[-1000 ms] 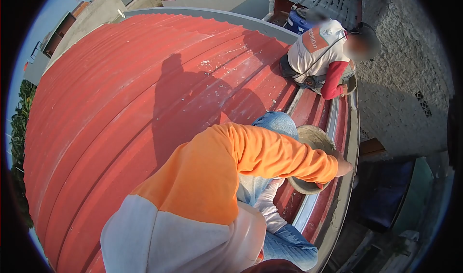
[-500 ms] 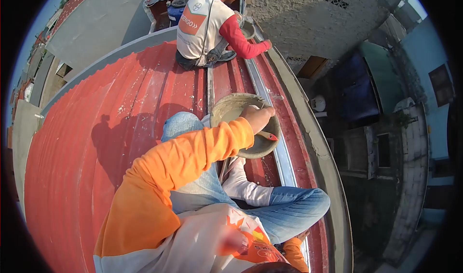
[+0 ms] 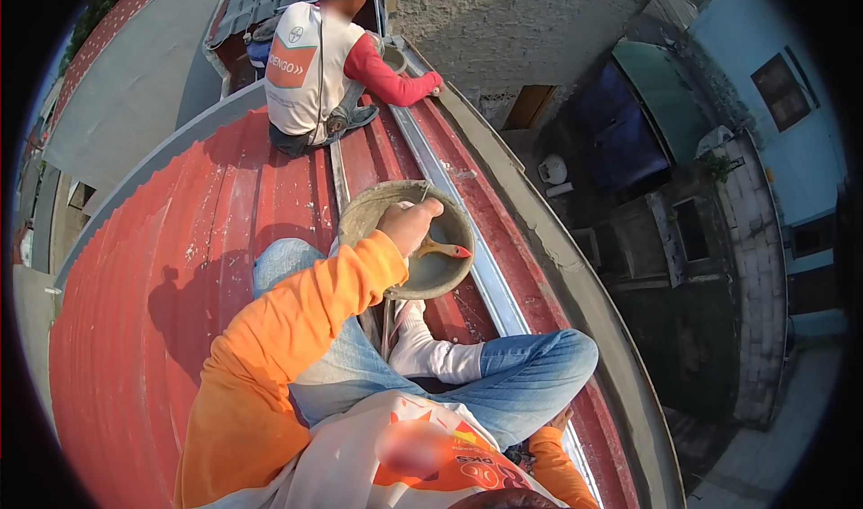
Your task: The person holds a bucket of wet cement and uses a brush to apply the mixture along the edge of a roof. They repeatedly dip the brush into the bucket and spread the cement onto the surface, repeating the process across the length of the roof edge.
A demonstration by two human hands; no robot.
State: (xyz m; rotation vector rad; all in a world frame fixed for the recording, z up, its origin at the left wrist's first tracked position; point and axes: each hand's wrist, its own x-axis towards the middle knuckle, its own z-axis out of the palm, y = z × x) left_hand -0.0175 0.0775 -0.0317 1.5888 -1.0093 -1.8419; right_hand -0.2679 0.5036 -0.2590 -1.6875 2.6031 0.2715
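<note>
My left hand [image 3: 407, 225], in an orange sleeve, is closed over a round grey bucket [image 3: 357, 212]. A thin wire handle [image 3: 426, 191] runs from the far rim toward the fingers, and the grip appears to be on it. Inside the bucket lies a brush [image 3: 447, 249] with a red-tipped wooden handle, below my hand, above greyish contents. My right hand [image 3: 562, 417] is low at the right, beside my bent knee near the roof edge. Only a small part of it shows, so its fingers and anything in them are hidden.
I sit on a red corrugated roof [image 3: 126, 329]. A metal strip [image 3: 467, 257] and cement-topped ledge [image 3: 575, 284] run along the right, with a deep drop beyond. Ahead, a co-worker [image 3: 310, 77] crouches, reaching to the ledge beside another bucket [image 3: 395, 58].
The view has swung, so the scene sits farther left. My left hand has shifted slightly left over the bucket, while the brush keeps its place inside. The co-worker still reaches to the ledge.
</note>
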